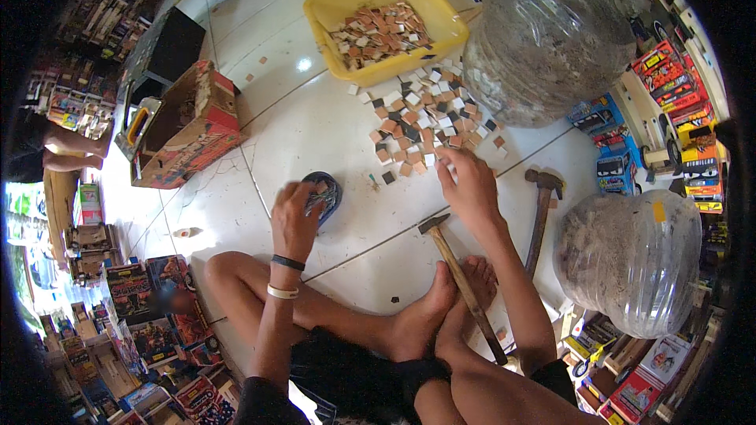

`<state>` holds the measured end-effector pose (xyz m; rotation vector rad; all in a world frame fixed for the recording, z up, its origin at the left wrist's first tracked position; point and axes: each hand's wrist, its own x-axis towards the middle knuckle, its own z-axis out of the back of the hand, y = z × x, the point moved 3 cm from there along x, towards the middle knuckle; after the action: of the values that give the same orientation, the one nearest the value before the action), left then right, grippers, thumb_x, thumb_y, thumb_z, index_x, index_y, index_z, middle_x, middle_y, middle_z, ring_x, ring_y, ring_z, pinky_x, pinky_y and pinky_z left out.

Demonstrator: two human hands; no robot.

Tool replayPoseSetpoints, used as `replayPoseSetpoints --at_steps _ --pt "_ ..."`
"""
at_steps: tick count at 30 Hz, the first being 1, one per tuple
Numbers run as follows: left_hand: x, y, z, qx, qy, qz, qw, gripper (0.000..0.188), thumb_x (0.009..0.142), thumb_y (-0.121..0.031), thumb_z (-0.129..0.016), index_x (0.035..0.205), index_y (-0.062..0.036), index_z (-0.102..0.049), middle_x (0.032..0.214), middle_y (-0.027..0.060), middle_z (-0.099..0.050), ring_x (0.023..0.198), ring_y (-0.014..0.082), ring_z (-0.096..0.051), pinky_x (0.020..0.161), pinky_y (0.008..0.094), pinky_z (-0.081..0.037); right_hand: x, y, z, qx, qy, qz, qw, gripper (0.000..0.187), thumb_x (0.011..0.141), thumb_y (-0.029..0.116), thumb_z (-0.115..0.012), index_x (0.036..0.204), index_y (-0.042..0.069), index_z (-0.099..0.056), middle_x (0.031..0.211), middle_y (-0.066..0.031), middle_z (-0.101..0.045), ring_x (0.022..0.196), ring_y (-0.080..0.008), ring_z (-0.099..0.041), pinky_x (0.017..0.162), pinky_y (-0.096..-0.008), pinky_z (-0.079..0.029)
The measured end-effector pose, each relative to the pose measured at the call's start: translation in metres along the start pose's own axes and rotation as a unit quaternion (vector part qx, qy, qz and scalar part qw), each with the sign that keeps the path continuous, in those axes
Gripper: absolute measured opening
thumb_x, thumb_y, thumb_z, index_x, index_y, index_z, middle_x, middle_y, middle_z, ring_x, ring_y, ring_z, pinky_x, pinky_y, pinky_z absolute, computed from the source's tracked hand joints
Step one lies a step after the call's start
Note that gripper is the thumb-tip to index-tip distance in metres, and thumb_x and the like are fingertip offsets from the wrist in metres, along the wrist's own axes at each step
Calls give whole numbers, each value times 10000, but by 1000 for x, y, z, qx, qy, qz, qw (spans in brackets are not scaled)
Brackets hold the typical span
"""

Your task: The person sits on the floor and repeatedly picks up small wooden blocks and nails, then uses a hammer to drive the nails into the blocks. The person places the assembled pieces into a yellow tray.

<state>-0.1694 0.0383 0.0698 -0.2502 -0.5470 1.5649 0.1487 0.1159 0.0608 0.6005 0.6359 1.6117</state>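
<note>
My left hand is at the near left rim of a small blue dish of thin metal nails. Its fingers curl inward over the dish, and what they hold is too small to make out. At the near edge of a heap of small square tiles, coloured tan, white and black, is my right hand. Thumb and forefinger close together there on a small white tile. A wooden-handled hammer leans across my feet, below the right hand.
Behind the heap stands a yellow basin partly filled with tiles. A second hammer lies to the right, near two large bulging clear plastic containers. An open cardboard box stands left. Stacked toy trucks line both sides. Another person's legs show far left.
</note>
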Motion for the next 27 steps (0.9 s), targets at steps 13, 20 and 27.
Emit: replayPoseSetpoints --at_steps 13,20,27 --pt "42 14 -21 75 25 25 997 127 850 -88 -707 903 -118 -818 821 194 -738 789 417 -727 744 494 -587 63 -4 -39 -132 -73 34 988 176 934 171 -773 1050 80 -677 965 -120 -718 903 -352 -724 741 -486 -555" --pt "43 -1 -15 -33 -25 69 997 99 873 -90 -764 945 -55 -822 909 193 -772 764 348 -758 714 390 -587 24 -18 -29 209 -46 -60 975 185 923 75 -798 1070 49 -689 991 -62 -750 847 -163 -711 741 -317 -553" --pt "23 13 -9 -94 -65 118 986 98 903 -93 -776 979 -55 -825 745 105 -755 666 133 -696 634 320 -544 -17 -26 -31 298 37 -65 952 160 932 5 -772 1082 10 -718 1020 -44 -760 933 -123 -716 860 -277 -579"
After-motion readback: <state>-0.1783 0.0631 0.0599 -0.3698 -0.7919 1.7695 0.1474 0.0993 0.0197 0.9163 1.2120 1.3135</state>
